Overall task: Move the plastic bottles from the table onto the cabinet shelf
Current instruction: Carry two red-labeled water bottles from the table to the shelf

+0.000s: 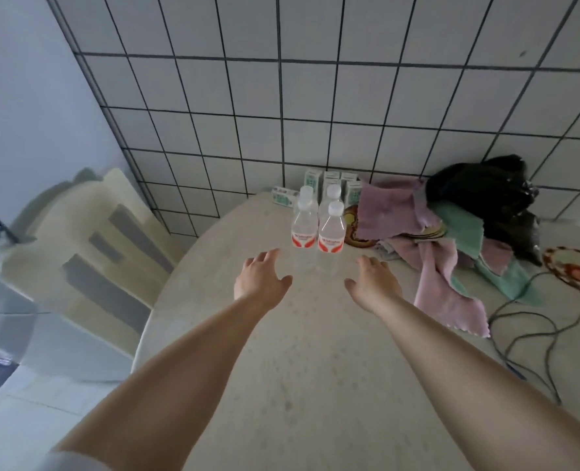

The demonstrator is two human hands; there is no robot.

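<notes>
Bottles (317,224) clear plastic, upright | left hand (260,278) grip wide | right hand (374,282) grip wide

Three clear plastic bottles (319,226) with glossy walls, white plastic caps and shiny red-and-white labels are standing on a pale table (282,351), whose top is looking matt and faintly speckled like stone. Just behind the bottles, small paperboard cartons (332,185) are showing a smooth printed finish. To the right of the bottles, soft matt cloths (428,239) in pink and green are lying crumpled. Behind the bottles, the wall tiles (315,96) are looking smooth and lightly sheened. Left of the bottles, a cream plastic chair (88,246) is appearing smooth.
</notes>
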